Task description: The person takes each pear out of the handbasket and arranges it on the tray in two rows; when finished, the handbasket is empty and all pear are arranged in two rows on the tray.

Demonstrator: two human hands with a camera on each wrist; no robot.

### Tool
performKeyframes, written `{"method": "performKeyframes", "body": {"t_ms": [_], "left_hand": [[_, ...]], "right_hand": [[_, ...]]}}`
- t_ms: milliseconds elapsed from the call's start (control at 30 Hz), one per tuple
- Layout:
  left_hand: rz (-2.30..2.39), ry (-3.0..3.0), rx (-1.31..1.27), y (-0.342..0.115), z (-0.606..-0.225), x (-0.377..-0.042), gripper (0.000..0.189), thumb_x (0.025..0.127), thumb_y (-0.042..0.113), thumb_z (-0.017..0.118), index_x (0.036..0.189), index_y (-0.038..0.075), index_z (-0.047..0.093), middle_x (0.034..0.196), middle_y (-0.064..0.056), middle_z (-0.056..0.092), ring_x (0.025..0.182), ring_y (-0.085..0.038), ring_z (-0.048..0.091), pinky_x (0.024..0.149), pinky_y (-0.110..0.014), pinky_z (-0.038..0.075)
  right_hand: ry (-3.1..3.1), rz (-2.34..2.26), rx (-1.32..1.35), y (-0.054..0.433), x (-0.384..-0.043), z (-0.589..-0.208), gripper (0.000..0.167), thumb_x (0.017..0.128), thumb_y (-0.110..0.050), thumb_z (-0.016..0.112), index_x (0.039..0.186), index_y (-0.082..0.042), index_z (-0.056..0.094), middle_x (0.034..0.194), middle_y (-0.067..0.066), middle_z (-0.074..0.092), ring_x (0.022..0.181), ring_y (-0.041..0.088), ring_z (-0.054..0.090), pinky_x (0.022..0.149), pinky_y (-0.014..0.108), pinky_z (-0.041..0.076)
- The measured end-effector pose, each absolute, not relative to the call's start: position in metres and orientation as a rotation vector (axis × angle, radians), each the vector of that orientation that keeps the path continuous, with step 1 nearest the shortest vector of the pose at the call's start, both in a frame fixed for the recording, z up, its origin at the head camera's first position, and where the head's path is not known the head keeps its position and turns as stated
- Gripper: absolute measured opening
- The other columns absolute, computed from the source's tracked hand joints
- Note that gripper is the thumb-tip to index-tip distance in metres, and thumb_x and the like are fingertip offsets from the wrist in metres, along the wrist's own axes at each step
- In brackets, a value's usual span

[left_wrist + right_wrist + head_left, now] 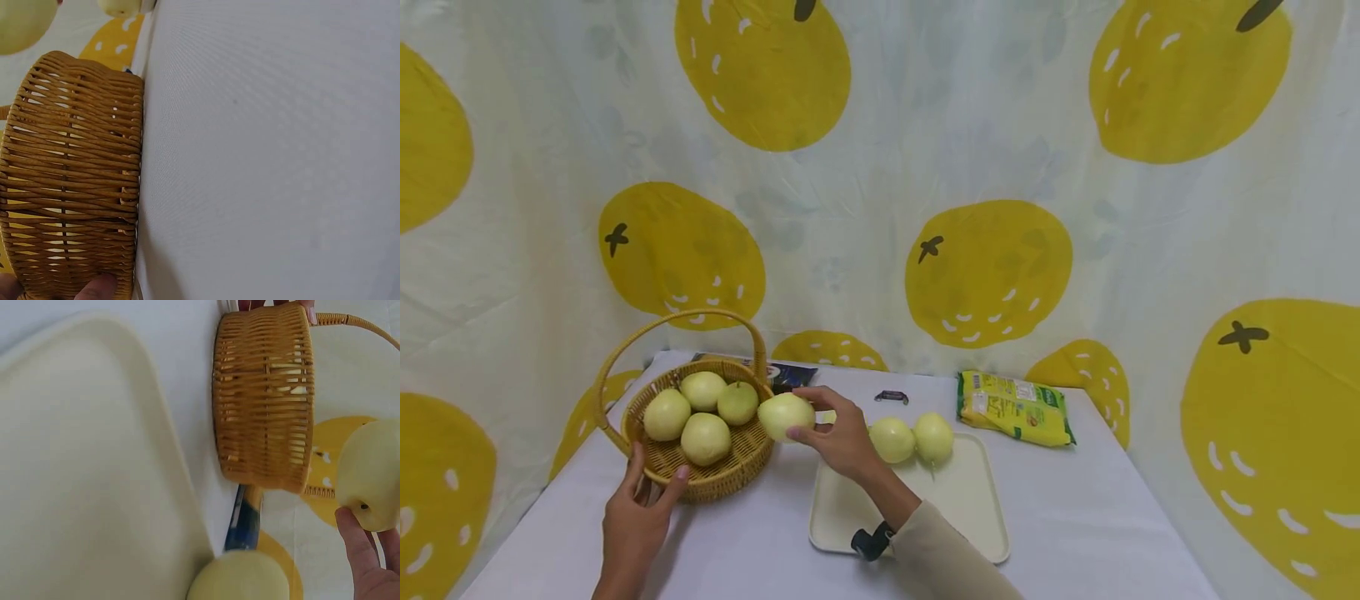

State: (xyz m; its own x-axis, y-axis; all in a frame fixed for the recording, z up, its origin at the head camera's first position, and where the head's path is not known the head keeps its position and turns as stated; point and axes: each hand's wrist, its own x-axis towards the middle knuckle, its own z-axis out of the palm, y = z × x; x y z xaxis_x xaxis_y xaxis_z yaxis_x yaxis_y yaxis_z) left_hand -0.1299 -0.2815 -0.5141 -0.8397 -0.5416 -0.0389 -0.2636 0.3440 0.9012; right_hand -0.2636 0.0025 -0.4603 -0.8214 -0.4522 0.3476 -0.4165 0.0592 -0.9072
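Observation:
At the left of the head view stands a wicker basket (pixel 730 486) with an arched handle, several pale yellow-green pears (pixel 706 439) inside. My left hand (pixel 637 510) holds its near side, thumb and fingers spread along the rim; in the left wrist view, fingertips (pixel 99 287) touch the woven wall. Beside the basket's right rim, my right hand (pixel 842 437) pinches another pear (pixel 785 416) between thumb and fingers, raised off the table. Two pears (pixel 892 440) lie at the back of a cream tray (pixel 985 517). Behind my right hand, a pale patch is mostly hidden.
A yellow-green packet (pixel 1017 408) lies at the back right of the white-covered table. Behind the basket is a dark blue packet (pixel 793 375), partly covered. A small dark wrapped item (pixel 892 397) lies at the back middle. A fruit-print curtain (pixel 865 167) hangs behind the table.

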Motion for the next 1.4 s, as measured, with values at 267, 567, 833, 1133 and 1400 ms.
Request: {"method": "performKeyframes", "body": {"t_ms": [267,567,833,1133,1400], "left_hand": [[-1.498,-2.350,0.740,-0.282,-0.513,-0.131,0.102,0.097,0.060,0.071,0.167,0.041,-0.001,0.176,0.005,-0.004,0.157,-0.051,0.027,0.120,-0.048,0.034],[-1.492,-2.351,0.774,-0.282,-0.515,-0.133,0.102,0.097,0.062,0.069,0.167,0.039,-0.003,0.177,0.002,-0.005,0.157,-0.053,0.027,0.122,-0.055,0.034],[-1.489,-2.361,0.772,-0.282,-0.514,-0.133,0.102,0.098,0.062,0.068,0.166,0.039,-0.004,0.176,0.006,-0.006,0.158,-0.050,0.026,0.123,-0.052,0.032],[-1.517,-2.338,0.750,-0.281,-0.513,-0.132,0.100,0.098,0.060,0.069,0.166,0.039,-0.002,0.174,0.012,-0.005,0.161,-0.044,0.021,0.125,-0.045,0.030],[-1.530,-2.314,0.740,-0.282,-0.515,-0.132,0.099,0.099,0.058,0.070,0.166,0.039,-0.001,0.174,0.014,-0.004,0.163,-0.040,0.019,0.126,-0.033,0.028]], "right_hand": [[2.390,-1.964,-0.782,0.048,-0.265,-0.456,0.055,0.085,-0.015,0.092,0.136,-0.019,0.071,0.137,0.003,0.070,0.119,0.026,0.065,0.088,0.026,0.068],[2.511,-1.983,-0.723,0.097,-0.265,-0.460,0.056,0.082,-0.015,0.094,0.133,-0.020,0.073,0.135,0.001,0.071,0.118,0.025,0.066,0.089,0.034,0.069],[2.687,-1.922,-0.527,0.135,-0.265,-0.462,0.055,0.081,-0.019,0.096,0.131,-0.023,0.072,0.134,-0.003,0.071,0.118,0.023,0.066,0.091,0.036,0.069],[2.855,-1.788,-0.390,0.180,-0.267,-0.465,0.056,0.084,-0.027,0.093,0.134,-0.022,0.070,0.137,0.001,0.069,0.121,0.025,0.067,0.092,0.033,0.069],[2.923,-1.709,-0.197,0.209,-0.269,-0.472,0.056,0.087,-0.029,0.091,0.138,-0.022,0.069,0.141,0.003,0.067,0.121,0.027,0.067,0.092,0.033,0.068]]}}
